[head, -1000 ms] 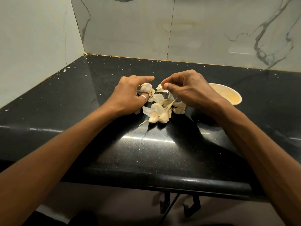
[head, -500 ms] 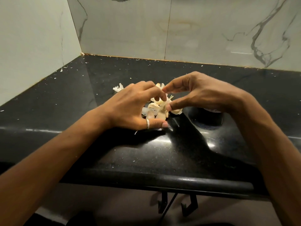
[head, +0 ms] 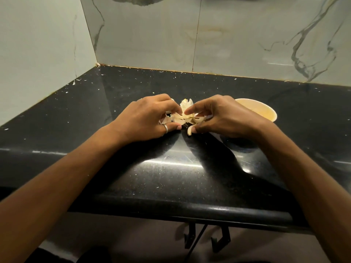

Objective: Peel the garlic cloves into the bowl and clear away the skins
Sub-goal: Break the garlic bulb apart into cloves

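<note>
both hands are down on the black countertop, closed in on a small heap of garlic skins from either side. the left hand, a ring on its thumb, curls fingers and thumb round the heap's left half. the right hand does likewise from the right, forefinger and thumb bent round the papery bits. the pale bowl stands just behind the right hand; i can't make out what's inside. tiny white flecks dot the countertop.
</note>
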A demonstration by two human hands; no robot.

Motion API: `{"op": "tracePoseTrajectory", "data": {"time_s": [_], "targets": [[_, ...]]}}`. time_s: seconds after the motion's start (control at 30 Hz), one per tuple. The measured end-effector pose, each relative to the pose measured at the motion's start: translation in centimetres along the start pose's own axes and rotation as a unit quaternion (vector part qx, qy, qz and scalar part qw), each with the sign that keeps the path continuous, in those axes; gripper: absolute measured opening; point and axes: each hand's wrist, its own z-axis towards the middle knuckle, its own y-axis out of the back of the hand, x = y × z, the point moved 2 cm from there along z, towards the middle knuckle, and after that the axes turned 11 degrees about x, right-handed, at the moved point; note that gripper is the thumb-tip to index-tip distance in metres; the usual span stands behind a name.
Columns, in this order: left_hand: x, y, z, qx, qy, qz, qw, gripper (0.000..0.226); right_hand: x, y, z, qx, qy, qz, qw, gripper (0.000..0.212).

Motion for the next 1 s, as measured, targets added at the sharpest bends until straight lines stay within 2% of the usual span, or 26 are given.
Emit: {"op": "tracePoseTrajectory", "data": {"time_s": [0.17,0.27,0.37,0.5,0.63,0.73,0.87,1.0], "targets": [[0.4,0.2,-0.1,-0.016,0.031,0.006,0.999,0.044,-0.4,0.4,0.2,-0.056,0.047,0.069,0.995,0.046],[0.3,0.5,0.4,-0.037,0.022,-0.014,0.999,0.041,-0.3,1.1,0.5,-0.085,0.053,0.044,0.994,0.035],[-0.1,0.9,1.4,-0.034,-0.001,-0.033,0.999,0.034,0.0,1.7,0.7,-0.076,0.059,-0.014,0.995,0.027],[-0.6,1.5,2.7,0.017,-0.017,-0.059,0.998,0.029,0.7,2.4,0.6,-0.068,0.098,-0.119,0.986,0.025],[-1.0,2.2,4.3,0.124,0.000,-0.086,0.989,0.015,0.5,2.2,0.3,-0.058,0.139,-0.132,0.980,0.016],[-1.0,2.7,4.3,0.091,0.003,-0.120,0.989,0.012,0.0,1.2,0.0,-0.045,0.145,-0.139,0.978,0.016],[-1.3,2.5,3.0,0.066,-0.026,-0.136,0.988,0.014,-1.0,0.4,0.0,-0.019,0.113,-0.156,0.981,0.019],[-1.9,0.9,2.1,0.076,-0.059,-0.053,0.994,0.031,-1.2,0.6,-0.2,-0.019,0.090,-0.147,0.985,0.020]]}}
